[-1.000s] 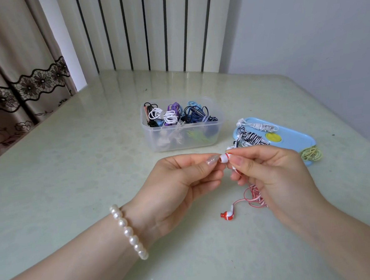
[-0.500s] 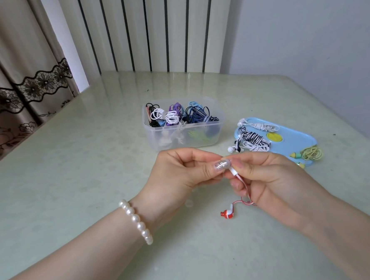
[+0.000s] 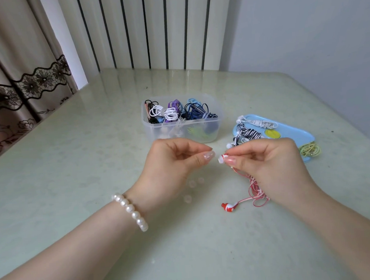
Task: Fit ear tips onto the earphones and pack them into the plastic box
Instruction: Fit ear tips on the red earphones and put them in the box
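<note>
My right hand (image 3: 270, 165) pinches a red-and-white earbud (image 3: 222, 158) that carries a white ear tip at its end. The red-and-white cable (image 3: 255, 189) hangs from that hand to the table, where the second earbud (image 3: 228, 207) lies without a tip. My left hand (image 3: 176, 162) hovers a short way left of the held earbud, fingers curled, holding nothing that I can see. Three clear loose ear tips (image 3: 191, 183) lie on the table below it. The clear plastic box (image 3: 181, 131) behind the hands holds several coiled earphones.
A light blue tray (image 3: 292, 133) right of the box carries a black-and-white striped coil (image 3: 247, 134) and a white coil (image 3: 263, 123); a yellow-green coil (image 3: 310, 149) lies at its near end. The pale green table ends at a curtain on the left.
My hands have drawn apart: the left hand has let go of the earbud and moved left. The white ear tip now sits on the earbud held in the right hand.
</note>
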The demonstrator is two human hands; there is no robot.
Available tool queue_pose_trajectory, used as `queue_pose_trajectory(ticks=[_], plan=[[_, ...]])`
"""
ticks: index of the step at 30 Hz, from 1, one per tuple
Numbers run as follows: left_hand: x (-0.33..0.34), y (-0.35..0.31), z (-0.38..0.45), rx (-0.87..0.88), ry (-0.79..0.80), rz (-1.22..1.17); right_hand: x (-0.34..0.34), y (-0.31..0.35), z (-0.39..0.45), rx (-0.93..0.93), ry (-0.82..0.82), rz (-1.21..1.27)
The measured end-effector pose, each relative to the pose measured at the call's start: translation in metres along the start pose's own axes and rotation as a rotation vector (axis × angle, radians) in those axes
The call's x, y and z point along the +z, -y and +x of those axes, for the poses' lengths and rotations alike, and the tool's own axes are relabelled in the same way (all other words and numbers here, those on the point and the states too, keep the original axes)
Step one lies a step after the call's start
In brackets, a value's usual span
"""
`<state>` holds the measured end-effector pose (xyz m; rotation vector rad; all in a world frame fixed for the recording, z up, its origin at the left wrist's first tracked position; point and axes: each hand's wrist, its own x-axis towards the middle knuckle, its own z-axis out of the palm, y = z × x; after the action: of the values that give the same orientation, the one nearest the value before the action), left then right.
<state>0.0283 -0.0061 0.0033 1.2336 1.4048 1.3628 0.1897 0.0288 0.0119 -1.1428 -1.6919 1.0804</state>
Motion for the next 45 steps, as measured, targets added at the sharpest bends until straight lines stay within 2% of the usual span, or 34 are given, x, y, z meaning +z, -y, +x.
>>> queue_pose_trajectory(ticks=[2, 5, 8, 11, 13, 16, 19, 22, 30, 32, 35, 38, 42, 45], plan=[[-0.012, -0.002, 0.004, -0.005, 0.029, 0.087, 0.000, -0.007, 0.001, 0.040, 0.042, -0.186], [-0.031, -0.004, 0.008, -0.049, 0.118, 0.242, 0.001, -0.014, 0.003, 0.084, 0.145, -0.331], [-0.039, -0.004, 0.008, -0.061, 0.213, 0.398, 0.004, -0.017, 0.003, -0.027, 0.164, -0.470], [-0.041, -0.005, 0.006, -0.054, 0.271, 0.504, 0.003, -0.023, 0.004, -0.231, 0.138, -0.643], [-0.045, -0.005, 0.007, -0.042, 0.267, 0.574, -0.003, -0.022, 0.003, -0.316, 0.136, -0.601], [-0.053, -0.005, 0.011, -0.025, 0.243, 0.644, -0.015, -0.015, -0.002, -0.386, 0.281, -0.527], [-0.056, -0.003, 0.011, -0.001, 0.277, 0.640, -0.020, -0.016, -0.006, -0.413, 0.432, -0.641], [-0.050, -0.001, 0.007, 0.036, 0.354, 0.676, -0.017, -0.022, -0.006, -0.433, 0.494, -0.693], [-0.037, 0.001, -0.002, 0.163, 0.408, 0.879, -0.010, -0.026, -0.007, -0.485, 0.421, -0.694], [-0.035, 0.003, -0.002, 0.187, 0.446, 0.902, -0.009, -0.022, -0.009, -0.412, 0.350, -0.576], [-0.035, 0.006, -0.004, 0.228, 0.482, 0.909, -0.007, -0.012, -0.013, -0.204, 0.310, -0.296], [-0.033, 0.006, -0.005, 0.201, 0.416, 0.769, -0.004, -0.004, -0.016, -0.090, 0.332, -0.077], [-0.019, -0.004, -0.009, -0.069, 0.230, 0.047, -0.003, 0.000, -0.015, -0.013, 0.239, 0.126], [-0.008, -0.007, -0.014, -0.245, 0.185, -0.318, -0.004, 0.003, -0.014, 0.025, 0.187, 0.199]])
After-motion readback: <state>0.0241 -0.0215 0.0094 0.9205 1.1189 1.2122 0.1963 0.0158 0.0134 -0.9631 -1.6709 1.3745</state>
